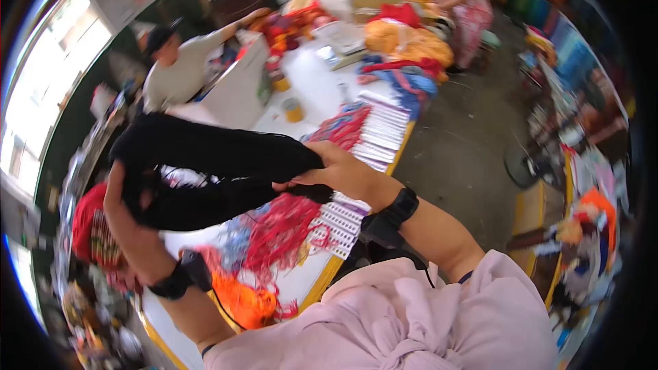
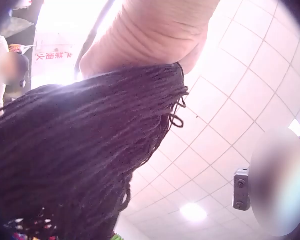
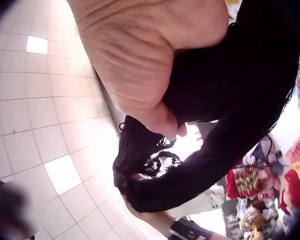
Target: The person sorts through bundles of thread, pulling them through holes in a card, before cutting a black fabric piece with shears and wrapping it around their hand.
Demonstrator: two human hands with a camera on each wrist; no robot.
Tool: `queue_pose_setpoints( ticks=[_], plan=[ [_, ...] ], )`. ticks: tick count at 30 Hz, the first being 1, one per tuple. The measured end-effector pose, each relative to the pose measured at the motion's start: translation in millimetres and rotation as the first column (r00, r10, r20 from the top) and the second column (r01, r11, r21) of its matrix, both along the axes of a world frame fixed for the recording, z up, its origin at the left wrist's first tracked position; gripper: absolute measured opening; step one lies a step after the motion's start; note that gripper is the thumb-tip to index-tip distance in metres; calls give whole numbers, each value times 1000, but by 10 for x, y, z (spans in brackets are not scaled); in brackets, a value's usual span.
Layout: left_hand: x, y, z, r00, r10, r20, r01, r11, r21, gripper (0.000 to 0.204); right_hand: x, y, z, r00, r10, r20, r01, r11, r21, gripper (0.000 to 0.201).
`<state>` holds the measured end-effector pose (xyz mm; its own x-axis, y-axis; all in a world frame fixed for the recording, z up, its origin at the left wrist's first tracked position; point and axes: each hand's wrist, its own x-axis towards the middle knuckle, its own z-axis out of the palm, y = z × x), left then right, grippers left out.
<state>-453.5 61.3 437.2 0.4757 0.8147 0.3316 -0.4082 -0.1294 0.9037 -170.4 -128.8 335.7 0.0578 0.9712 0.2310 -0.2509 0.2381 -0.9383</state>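
Observation:
A thick loop of black yarn [image 1: 226, 151] is stretched between both hands above the table, with an opening through its middle. My left hand [image 1: 130, 223] holds the loop's left end, its fingers partly hidden behind the strands. At the other end my right hand [image 1: 336, 168] grips the yarn, fingers curled into the loop. In the left wrist view the black strands [image 2: 90, 130] hang across the hand [image 2: 145, 35], with small loose loops along the edge. The right wrist view shows the hand [image 3: 140, 60] curled round the yarn [image 3: 230, 90].
Below lies a white table [image 1: 301, 68] with red yarn [image 1: 281, 233], orange yarn [image 1: 243, 298], printed cards [image 1: 339, 223] and a yellow tape roll [image 1: 293, 110]. One person [image 1: 181, 65] sits across the table at left; another [image 1: 469, 7] is at the far end. Boxes [image 1: 538, 209] stand right.

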Motion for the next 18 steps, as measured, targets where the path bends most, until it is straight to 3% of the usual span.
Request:
queue_pose_setpoints(
  ticks=[2,3,4,5,6,8,11,12,15,16,18],
  plan=[
    [234,-40,-109,956,266,-125,-227,937,265,52,122,-296,255,999,-31,-23,31,1000,5,9],
    [382,-77,-171,926,332,-178,-250,895,368,54,154,-524,407,999,-29,-14,29,1000,1,11],
    [564,-124,-232,906,356,-229,-226,864,449,57,191,-630,401,996,50,-77,-41,993,111,9],
    [757,-178,-281,896,334,-292,-155,852,500,59,214,-814,534,999,21,34,-25,994,108,8],
    [946,-282,-336,877,323,-355,-82,829,553,61,176,-1042,658,998,-50,38,46,994,101,7],
    [1283,-454,-386,844,230,-484,126,793,596,66,94,-1378,786,990,-8,-144,44,967,252,18],
    [1722,-716,-350,723,91,-685,471,660,585,74,121,-1867,973,991,-12,-136,59,937,345,34],
    [1816,-731,-347,661,56,-748,579,596,556,76,93,-2026,1056,992,-53,-112,84,951,297,39],
    [2190,-893,-277,445,12,-896,840,342,422,84,78,-2369,1039,963,-233,-132,266,887,377,40],
    [2319,-968,-274,379,8,-926,895,251,368,87,29,-2555,1061,937,-236,-258,313,895,319,39],
    [2621,-1184,-271,266,-6,-964,963,42,265,92,27,-2774,977,906,-386,-176,420,873,247,38]
  ],
)
